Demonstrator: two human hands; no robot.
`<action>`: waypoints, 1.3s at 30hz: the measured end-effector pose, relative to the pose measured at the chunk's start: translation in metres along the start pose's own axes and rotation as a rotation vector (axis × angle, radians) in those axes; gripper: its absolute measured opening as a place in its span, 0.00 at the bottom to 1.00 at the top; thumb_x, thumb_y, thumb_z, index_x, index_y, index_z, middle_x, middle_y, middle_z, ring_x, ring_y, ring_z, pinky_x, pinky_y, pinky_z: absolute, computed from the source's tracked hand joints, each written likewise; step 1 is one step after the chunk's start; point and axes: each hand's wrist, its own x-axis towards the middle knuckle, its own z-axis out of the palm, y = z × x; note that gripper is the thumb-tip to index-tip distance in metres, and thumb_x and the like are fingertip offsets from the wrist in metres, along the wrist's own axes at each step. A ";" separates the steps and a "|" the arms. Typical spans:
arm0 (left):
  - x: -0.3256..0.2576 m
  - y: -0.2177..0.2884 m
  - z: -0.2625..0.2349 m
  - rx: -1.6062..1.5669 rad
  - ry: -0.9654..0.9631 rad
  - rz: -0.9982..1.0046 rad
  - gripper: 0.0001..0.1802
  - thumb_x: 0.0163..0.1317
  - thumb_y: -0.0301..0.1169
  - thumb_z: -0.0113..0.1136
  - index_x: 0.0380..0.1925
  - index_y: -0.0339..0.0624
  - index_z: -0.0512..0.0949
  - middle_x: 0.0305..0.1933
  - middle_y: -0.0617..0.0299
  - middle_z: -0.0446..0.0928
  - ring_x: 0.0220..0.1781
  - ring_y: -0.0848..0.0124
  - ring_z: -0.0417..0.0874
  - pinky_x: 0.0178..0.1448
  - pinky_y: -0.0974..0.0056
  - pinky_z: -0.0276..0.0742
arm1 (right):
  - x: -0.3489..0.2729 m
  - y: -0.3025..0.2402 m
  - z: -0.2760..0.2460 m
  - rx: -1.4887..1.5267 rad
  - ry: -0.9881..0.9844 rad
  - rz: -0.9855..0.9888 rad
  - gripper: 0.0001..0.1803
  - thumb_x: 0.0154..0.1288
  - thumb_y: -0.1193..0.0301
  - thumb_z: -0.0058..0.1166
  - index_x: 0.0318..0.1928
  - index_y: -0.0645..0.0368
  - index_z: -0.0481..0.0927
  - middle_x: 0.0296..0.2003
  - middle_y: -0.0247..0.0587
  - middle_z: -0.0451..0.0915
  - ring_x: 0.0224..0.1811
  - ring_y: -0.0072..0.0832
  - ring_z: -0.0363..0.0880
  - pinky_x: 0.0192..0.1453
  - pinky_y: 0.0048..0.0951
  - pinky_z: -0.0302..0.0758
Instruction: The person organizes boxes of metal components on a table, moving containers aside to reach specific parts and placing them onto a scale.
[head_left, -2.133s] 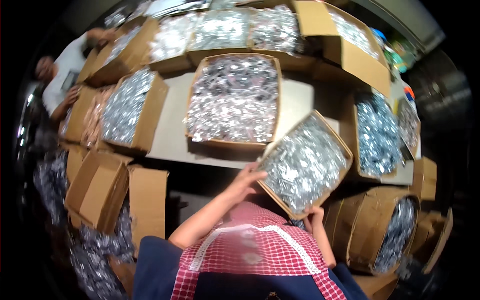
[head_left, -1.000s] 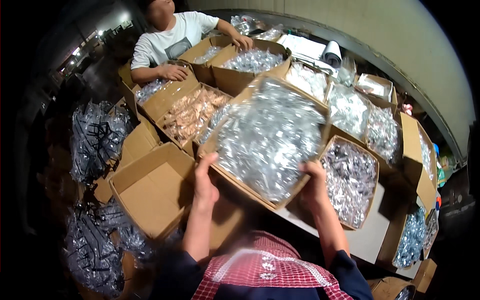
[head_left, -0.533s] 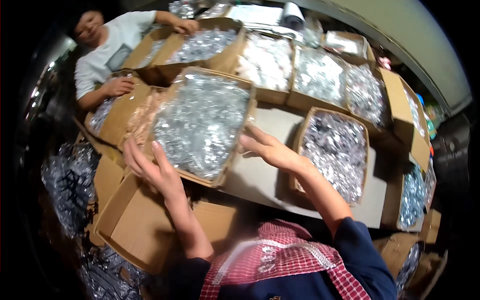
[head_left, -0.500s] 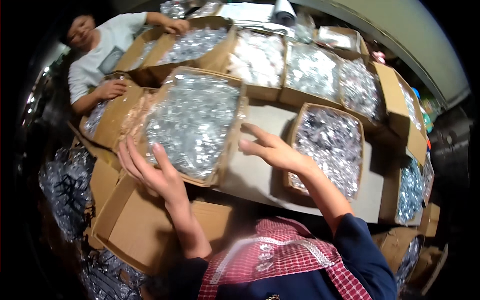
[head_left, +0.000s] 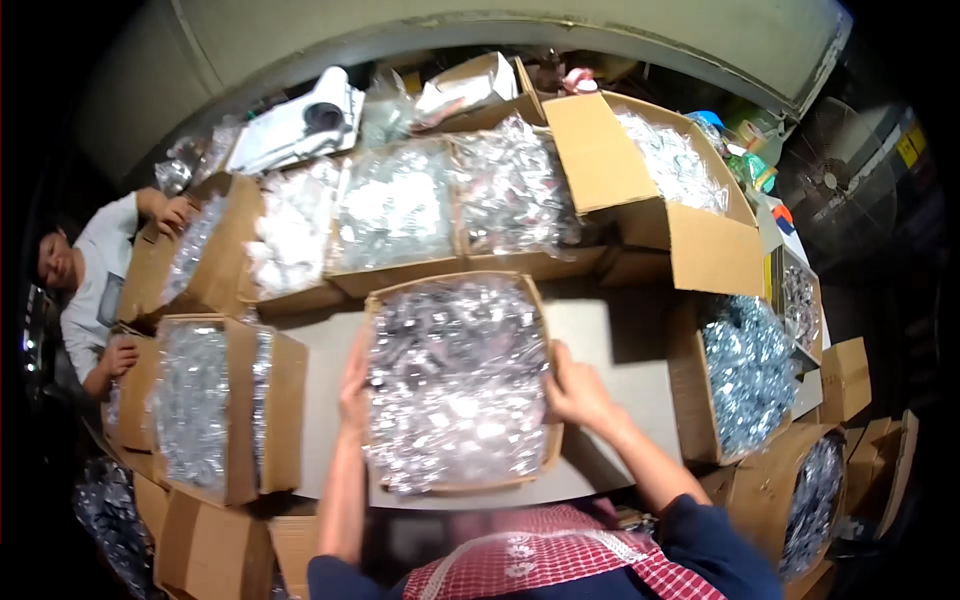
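Between my hands is a cardboard box (head_left: 553,450) heaped with shiny, clear plastic packets (head_left: 455,390). My left hand (head_left: 354,390) is flat along the box's left wall, fingers pointing away from me. On the opposite wall, my right hand (head_left: 580,388) is closed around the side, its thumb near the top edge. The box's underside is hidden, so I cannot tell whether it touches the pale tabletop (head_left: 625,395). What the packets contain is too small to make out.
Boxes of clear packets (head_left: 395,205) line the back. One box has raised flaps (head_left: 605,150). Bluish packets (head_left: 748,375) fill a box at right; another filled box (head_left: 240,420) stands left. A co-worker (head_left: 100,265) is at far left, hands on boxes. A fan (head_left: 830,180) stands far right.
My view has swung right. Both hands have left the large box at left and now grip the smaller packet-filled box, which has come in front of me.
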 end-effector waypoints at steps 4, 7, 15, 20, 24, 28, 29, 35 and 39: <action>-0.015 0.018 0.083 -0.058 0.147 -0.119 0.35 0.71 0.34 0.45 0.74 0.33 0.52 0.74 0.49 0.61 0.71 0.58 0.69 0.73 0.57 0.65 | -0.023 0.031 -0.027 0.161 -0.019 0.003 0.29 0.65 0.70 0.49 0.64 0.64 0.60 0.25 0.66 0.79 0.29 0.64 0.79 0.39 0.59 0.76; -0.026 -0.001 0.137 -0.024 0.146 -0.137 0.34 0.71 0.36 0.44 0.74 0.35 0.54 0.74 0.51 0.61 0.72 0.60 0.67 0.75 0.58 0.62 | -0.046 0.066 -0.047 0.133 0.113 0.049 0.27 0.64 0.70 0.53 0.63 0.60 0.66 0.23 0.60 0.79 0.26 0.57 0.81 0.34 0.52 0.78; -0.022 -0.085 0.273 -0.200 0.030 -0.108 0.42 0.67 0.34 0.51 0.76 0.36 0.45 0.77 0.49 0.56 0.73 0.63 0.64 0.75 0.62 0.58 | -0.150 0.112 -0.190 -0.085 0.737 0.221 0.11 0.63 0.80 0.52 0.44 0.65 0.84 0.32 0.48 0.85 0.31 0.37 0.84 0.40 0.31 0.79; -0.007 -0.089 0.308 -0.166 -0.077 -0.173 0.40 0.69 0.34 0.46 0.77 0.41 0.43 0.78 0.50 0.53 0.75 0.59 0.61 0.77 0.58 0.57 | -0.243 0.141 -0.179 -0.320 0.807 0.397 0.10 0.65 0.76 0.54 0.45 0.63 0.84 0.40 0.45 0.84 0.47 0.39 0.82 0.61 0.41 0.71; -0.005 -0.085 0.321 -0.172 -0.059 -0.191 0.42 0.68 0.35 0.48 0.77 0.38 0.42 0.77 0.52 0.54 0.75 0.62 0.61 0.76 0.61 0.54 | -0.242 0.176 -0.140 -0.288 0.962 0.367 0.14 0.63 0.65 0.53 0.45 0.59 0.80 0.49 0.42 0.77 0.62 0.46 0.69 0.75 0.58 0.44; -0.007 -0.071 0.335 -0.135 -0.058 -0.230 0.45 0.67 0.37 0.51 0.78 0.43 0.39 0.76 0.50 0.54 0.73 0.58 0.64 0.75 0.56 0.60 | -0.227 0.188 -0.137 -0.276 1.089 0.343 0.15 0.63 0.60 0.49 0.41 0.59 0.78 0.44 0.45 0.75 0.60 0.46 0.68 0.76 0.57 0.41; -0.007 -0.074 0.335 -0.137 -0.048 -0.226 0.46 0.66 0.39 0.52 0.78 0.44 0.39 0.76 0.50 0.54 0.72 0.57 0.65 0.75 0.55 0.62 | -0.223 0.191 -0.135 -0.211 1.100 0.314 0.16 0.63 0.59 0.49 0.40 0.59 0.78 0.42 0.46 0.74 0.59 0.47 0.68 0.76 0.57 0.41; -0.002 -0.089 0.333 0.018 0.000 -0.184 0.51 0.60 0.42 0.57 0.77 0.37 0.42 0.74 0.51 0.53 0.72 0.58 0.62 0.76 0.55 0.57 | -0.209 0.190 -0.138 -0.142 1.118 0.324 0.13 0.63 0.62 0.48 0.33 0.60 0.73 0.40 0.46 0.72 0.57 0.48 0.67 0.76 0.58 0.43; 0.005 -0.099 0.341 0.136 -0.001 -0.125 0.52 0.55 0.42 0.60 0.76 0.35 0.46 0.72 0.50 0.51 0.74 0.58 0.56 0.77 0.55 0.49 | -0.198 0.202 -0.147 -0.140 1.159 0.285 0.11 0.63 0.65 0.48 0.33 0.62 0.72 0.38 0.47 0.71 0.52 0.46 0.66 0.74 0.56 0.49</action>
